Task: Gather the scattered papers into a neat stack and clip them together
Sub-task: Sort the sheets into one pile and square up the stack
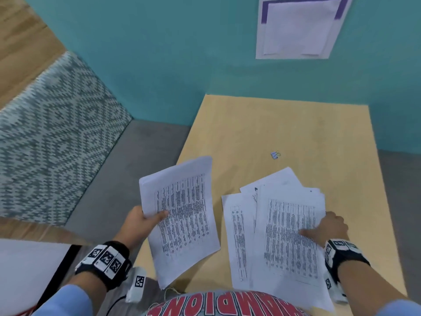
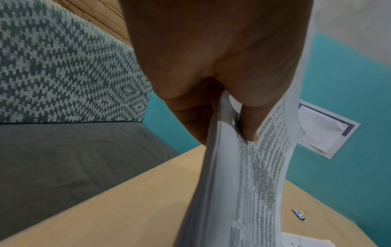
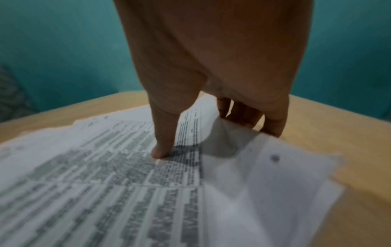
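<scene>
Papers are split between my two hands right now. My left hand (image 1: 142,221) grips one bundle of printed sheets (image 1: 182,215) by its left edge, thumb on the top page and fingers underneath, holding it lifted and tilted over the left edge of the bench (image 1: 250,128); the left wrist view shows the same bundle (image 2: 249,175) hanging down from my fingers (image 2: 249,127), its pages curving. My right hand (image 1: 328,226) is on the loose pile of papers (image 1: 282,236) that lies on the bench near me: the thumb presses down on the top page while the other fingers curl under the pile's right edge, pinching it. In the right wrist view the thumb (image 3: 162,147) is planted on the print and that edge of the top sheet (image 3: 232,142) is lifted into a fold. The sheets in this pile are fanned out, their corners not lined up.

Farther out, a small binder clip (image 1: 275,154) lies alone on the bare bench, well apart from both lots of paper. Beyond the bench stands a teal wall (image 1: 159,53) with a white sheet (image 1: 298,28) fixed to it. To the left I see a grey seat (image 1: 127,160) with a patterned cushion (image 1: 52,133).
</scene>
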{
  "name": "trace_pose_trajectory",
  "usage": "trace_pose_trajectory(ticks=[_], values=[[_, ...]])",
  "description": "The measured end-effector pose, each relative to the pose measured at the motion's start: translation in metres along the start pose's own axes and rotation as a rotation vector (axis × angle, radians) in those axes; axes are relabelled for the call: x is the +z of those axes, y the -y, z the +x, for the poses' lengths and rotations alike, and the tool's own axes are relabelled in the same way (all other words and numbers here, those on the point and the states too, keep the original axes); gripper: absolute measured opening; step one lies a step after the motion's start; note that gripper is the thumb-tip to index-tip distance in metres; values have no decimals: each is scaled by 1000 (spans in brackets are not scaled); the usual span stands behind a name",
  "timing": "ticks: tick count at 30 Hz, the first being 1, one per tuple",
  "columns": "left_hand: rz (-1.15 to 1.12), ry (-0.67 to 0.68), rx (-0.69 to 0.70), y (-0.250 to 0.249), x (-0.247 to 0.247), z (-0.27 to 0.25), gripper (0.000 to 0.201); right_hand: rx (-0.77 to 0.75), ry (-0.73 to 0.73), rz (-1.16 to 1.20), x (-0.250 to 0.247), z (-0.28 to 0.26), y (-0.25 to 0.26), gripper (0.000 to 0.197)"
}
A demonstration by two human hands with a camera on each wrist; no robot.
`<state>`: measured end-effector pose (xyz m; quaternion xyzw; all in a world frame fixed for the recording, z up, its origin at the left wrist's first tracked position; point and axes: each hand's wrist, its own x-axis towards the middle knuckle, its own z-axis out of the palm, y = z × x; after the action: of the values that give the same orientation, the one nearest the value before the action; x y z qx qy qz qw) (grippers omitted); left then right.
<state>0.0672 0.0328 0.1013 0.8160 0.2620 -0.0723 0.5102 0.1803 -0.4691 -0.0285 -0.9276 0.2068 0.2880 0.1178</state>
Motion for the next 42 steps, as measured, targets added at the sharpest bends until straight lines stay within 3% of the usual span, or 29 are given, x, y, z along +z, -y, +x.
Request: trace_pose_trajectory(ticks=[3, 5, 9, 11, 13, 14, 18, 19, 22, 24, 30, 34, 37, 42], values=[[13, -2, 10, 2, -1, -7, 21, -9, 75, 232, 3, -14, 3, 90], [-20, -8, 11, 3, 0, -13, 23, -76, 49, 275, 3, -17, -5, 67], [-70, -17, 3, 8, 1, -22, 22, -205, -37, 438, -8, -26, -27, 42], [-70, -24, -11, 12, 1, -24, 19, -225, -5, 492, -14, -32, -39, 22], [-63, -24, -8, 14, 3, -26, 17, -225, 43, 511, -20, -39, -45, 52], [-61, -19, -2, 13, 4, -27, 17, -211, 60, 496, -19, -41, -47, 55], [-84, -1, -14, 11, 8, -29, 18, -178, 16, 358, 0, -49, -39, 28], [-82, 3, -16, 10, 8, -29, 19, -178, -16, 336, 10, -48, -35, 35], [-79, 12, -11, 9, 7, -30, 22, -97, -38, 140, 37, -47, -14, 95], [-78, 14, -3, 7, 5, -30, 22, -88, -36, 84, 47, -50, -1, 108], [-83, 15, 23, 5, -3, -27, 17, -84, 80, 389, 56, -59, 25, 78], [-63, 16, 30, 14, -15, -21, 18, -86, 66, 275, 61, -63, 33, 68], [-40, 22, 27, 16, -21, -16, 16, -113, -40, 117, 71, -69, 40, 72], [7, 42, 38, 16, -25, -11, 20, -184, -46, 183, 81, -78, 58, 55]])
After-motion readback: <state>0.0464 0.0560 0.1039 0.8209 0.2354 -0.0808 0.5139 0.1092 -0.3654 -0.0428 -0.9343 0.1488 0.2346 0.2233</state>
